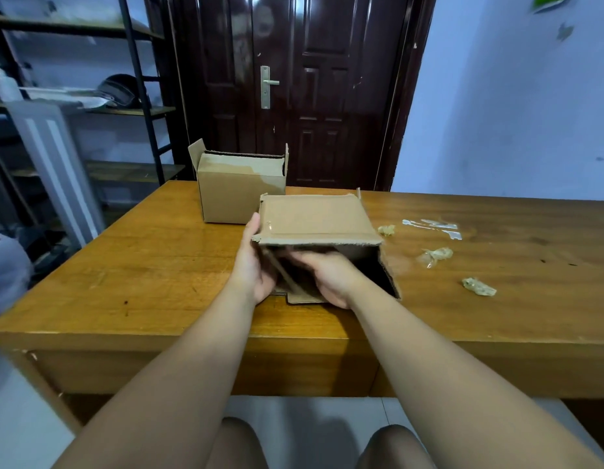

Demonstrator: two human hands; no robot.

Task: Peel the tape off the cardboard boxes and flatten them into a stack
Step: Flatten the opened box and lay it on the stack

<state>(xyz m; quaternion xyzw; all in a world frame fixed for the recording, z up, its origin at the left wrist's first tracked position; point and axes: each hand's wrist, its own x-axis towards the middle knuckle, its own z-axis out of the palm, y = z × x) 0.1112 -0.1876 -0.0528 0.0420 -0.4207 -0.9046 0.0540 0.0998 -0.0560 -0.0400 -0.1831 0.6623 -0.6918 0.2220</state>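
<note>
— Near box [316, 218]?
— Mid-table [158, 265], mouth facing near. Left hand [253, 265] grips its left wall; right hand [331, 275] inside, blurred, so its hold cannot be told.
— Far box [241, 191]?
— Upright, open. Tape scraps [432, 255] right.

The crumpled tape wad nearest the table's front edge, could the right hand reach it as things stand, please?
Probably yes. The right hand sits in the near box's open end and must pull out first; after that only bare table lies between it and the tape wad to its right.
</note>
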